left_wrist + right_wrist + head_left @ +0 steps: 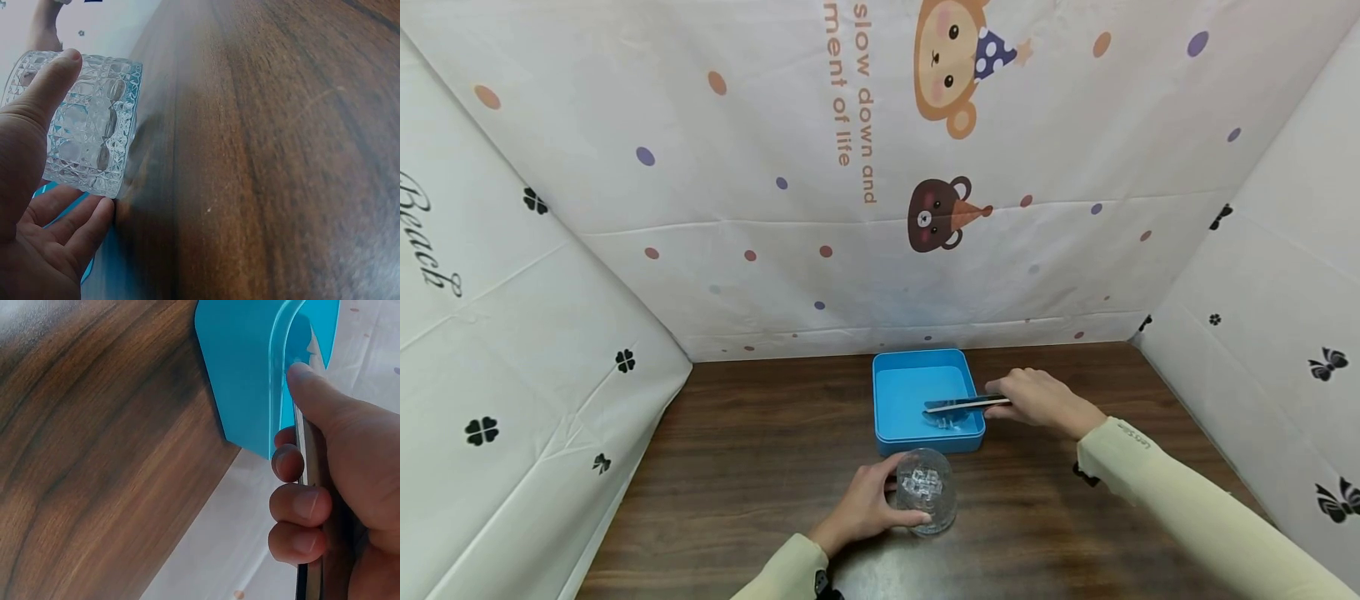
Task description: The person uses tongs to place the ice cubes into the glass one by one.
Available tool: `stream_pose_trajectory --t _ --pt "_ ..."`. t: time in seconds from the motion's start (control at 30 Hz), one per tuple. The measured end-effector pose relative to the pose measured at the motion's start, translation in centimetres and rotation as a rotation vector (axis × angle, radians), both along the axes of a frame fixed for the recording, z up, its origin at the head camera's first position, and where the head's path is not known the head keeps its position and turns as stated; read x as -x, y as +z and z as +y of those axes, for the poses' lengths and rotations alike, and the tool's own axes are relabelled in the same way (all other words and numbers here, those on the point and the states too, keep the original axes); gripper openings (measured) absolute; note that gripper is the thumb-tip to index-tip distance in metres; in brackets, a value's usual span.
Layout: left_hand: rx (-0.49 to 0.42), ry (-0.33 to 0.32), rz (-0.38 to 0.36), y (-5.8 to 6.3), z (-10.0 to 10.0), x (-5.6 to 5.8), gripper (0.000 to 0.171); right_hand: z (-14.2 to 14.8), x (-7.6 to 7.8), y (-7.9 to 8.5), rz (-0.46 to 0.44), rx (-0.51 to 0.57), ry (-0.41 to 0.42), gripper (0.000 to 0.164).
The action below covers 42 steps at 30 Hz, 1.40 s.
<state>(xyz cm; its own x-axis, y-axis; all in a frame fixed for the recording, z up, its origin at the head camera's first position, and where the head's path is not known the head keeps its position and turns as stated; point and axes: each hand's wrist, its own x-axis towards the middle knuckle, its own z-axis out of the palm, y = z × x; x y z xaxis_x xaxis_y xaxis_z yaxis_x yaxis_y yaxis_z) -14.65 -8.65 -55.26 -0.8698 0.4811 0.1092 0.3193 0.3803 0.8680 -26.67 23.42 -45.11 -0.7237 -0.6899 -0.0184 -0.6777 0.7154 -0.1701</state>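
Observation:
My left hand (865,504) holds a clear cut-glass tumbler (925,492) by its side, low over the table in front of the tray. In the left wrist view the thumb lies along the patterned wall of the tumbler (81,125), with fingers on the other side. With my right hand (1037,400) I grip a pair of metal tongs (966,403), their tips reaching inside the blue tray (882,400). Clear, glinting pieces (950,421) show at the tips. Seen from the right wrist, fingers and thumb wrap the tongs (309,450) beside the tray wall (244,375).
The brown wood table (760,450) spreads around the tray. A printed white cloth (760,283) hangs behind it close to the tray's far side, with more cloth (1247,333) at the right and left.

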Motion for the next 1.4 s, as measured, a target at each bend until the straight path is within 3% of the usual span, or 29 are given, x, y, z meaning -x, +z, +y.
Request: stream_pose_trajectory --t 0.4,1.4 --pt "0.019 0.010 -0.006 0.21 0.02 0.09 0.082 -0.10 0.08 0.01 -0.022 0.011 0.019 0.015" --pt "0.030 0.006 -0.025 0.18 0.01 0.02 0.084 -0.07 -0.45 0.69 -0.047 0.077 0.010 0.014"
